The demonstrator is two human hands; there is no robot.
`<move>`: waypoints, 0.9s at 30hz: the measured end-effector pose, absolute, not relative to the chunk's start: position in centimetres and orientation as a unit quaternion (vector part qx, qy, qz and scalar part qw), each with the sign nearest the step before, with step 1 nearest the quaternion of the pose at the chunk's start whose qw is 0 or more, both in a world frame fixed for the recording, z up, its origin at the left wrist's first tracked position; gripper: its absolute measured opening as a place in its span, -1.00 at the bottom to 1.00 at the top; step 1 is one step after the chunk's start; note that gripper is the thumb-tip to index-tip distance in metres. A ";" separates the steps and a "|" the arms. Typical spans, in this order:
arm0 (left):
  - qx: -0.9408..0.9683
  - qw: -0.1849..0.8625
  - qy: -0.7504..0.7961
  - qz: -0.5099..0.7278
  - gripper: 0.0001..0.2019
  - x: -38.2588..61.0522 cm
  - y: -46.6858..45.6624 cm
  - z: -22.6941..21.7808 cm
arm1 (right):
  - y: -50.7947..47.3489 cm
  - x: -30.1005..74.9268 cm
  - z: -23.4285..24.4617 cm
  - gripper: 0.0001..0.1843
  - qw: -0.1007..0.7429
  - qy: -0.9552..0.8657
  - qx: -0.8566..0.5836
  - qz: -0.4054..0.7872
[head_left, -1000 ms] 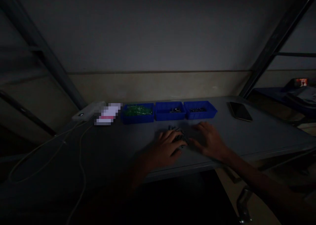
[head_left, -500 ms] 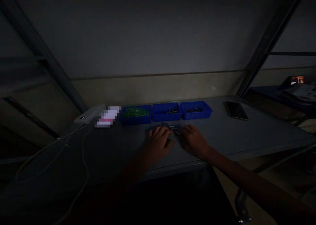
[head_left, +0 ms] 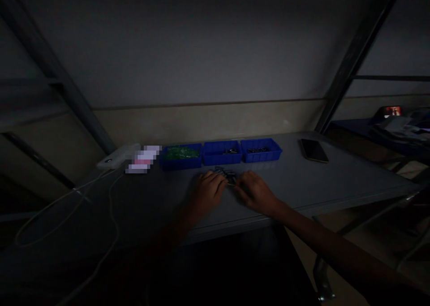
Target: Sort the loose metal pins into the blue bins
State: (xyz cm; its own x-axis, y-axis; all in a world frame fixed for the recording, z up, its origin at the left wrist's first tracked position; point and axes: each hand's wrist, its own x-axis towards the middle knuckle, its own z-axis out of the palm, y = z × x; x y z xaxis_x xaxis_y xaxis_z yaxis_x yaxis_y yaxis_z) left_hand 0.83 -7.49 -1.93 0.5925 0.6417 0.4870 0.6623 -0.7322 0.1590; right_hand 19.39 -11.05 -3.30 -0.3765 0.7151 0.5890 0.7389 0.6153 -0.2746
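Observation:
Small metal-looking parts (head_left: 230, 175) lie in a loose group on the grey table, between and just beyond my hands; their kind is too dark to make out. My left hand (head_left: 211, 188) is at their left side, fingers curled together and thumb drawn in. On the right, my right hand (head_left: 254, 190) is closed in a pinch, its fingertips at the parts' edge. Whatever either hand grips is hidden by the fingers and the dim light. Behind them stand three blue bins: a left bin (head_left: 181, 164) with green plastic-looking stuff, a middle bin (head_left: 221, 159) and a right bin (head_left: 264, 156) with small metal pieces.
A dark phone (head_left: 313, 150) lies on the table (head_left: 289, 185) at the right. At the left are a white device (head_left: 117, 158) with cables (head_left: 112, 207) and a blurred-out bright screen (head_left: 144, 159). Metal posts (head_left: 356, 59) flank the wall. A lit screen (head_left: 393, 111) shows farther right.
My left hand's fingers have drawn closer together. My right hand has come nearer to the parts, its fingertips pinched. The whole view has shifted slightly.

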 end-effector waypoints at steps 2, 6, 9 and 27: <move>-0.892 0.015 -0.368 -0.263 -0.77 0.8 -7.5 -2.0 | -11.1 19.3 -3.3 -0.90 0.346 -0.828 -0.439 -0.032; -0.877 -0.034 -0.357 -0.319 -0.87 0.8 -7.4 -2.0 | -11.0 19.2 -3.5 -0.82 0.361 -0.813 -0.455 -0.042; -0.878 -0.061 -0.338 -0.333 -0.91 0.7 -7.5 -1.9 | -10.9 19.2 -3.5 -0.79 0.369 -0.811 -0.452 -0.037; -0.882 -0.060 -0.322 -0.339 -0.88 0.6 -7.8 -1.7 | -11.5 19.3 -3.1 -0.79 0.379 -0.815 -0.437 -0.041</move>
State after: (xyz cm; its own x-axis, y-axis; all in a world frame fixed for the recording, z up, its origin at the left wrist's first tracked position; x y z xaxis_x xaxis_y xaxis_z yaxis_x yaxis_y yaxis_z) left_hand 0.62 -7.79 -1.66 0.5618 0.6092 0.5596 0.5276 -0.7849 0.3248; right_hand 19.27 -11.54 -3.09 -0.3312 0.6801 0.6540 0.7428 0.6154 -0.2638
